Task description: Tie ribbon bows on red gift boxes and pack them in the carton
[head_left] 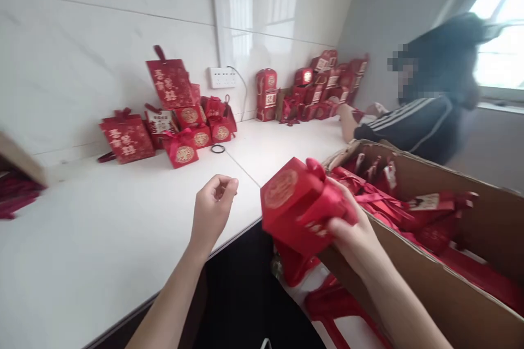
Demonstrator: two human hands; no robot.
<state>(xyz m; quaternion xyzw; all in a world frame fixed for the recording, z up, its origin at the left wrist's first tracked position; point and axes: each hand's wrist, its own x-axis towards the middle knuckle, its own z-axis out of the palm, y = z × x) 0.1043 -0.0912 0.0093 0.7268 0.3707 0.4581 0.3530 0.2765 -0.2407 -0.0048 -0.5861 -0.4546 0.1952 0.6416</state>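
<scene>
My right hand [356, 229] grips a red gift box [295, 202] by its ribbon-tied top. The box has a gold round emblem on one face and is tilted, held in the air at the table's front edge beside the carton. My left hand [215, 202] hovers over the white table [102, 229], fingers curled in a loose fist with nothing visible in them. Between my hands and the wall stand several red gift boxes [182, 154] and red gift bags [127, 136], some stacked. A black ring [218, 148] lies near them.
At right an open cardboard carton [450, 272] holds many red boxes and ribbons. Another person [426, 109] leans over the table beyond it. More red boxes [313, 92] are piled along the wall, near a power strip [222, 77]. Part of a carton [20, 161] shows at left.
</scene>
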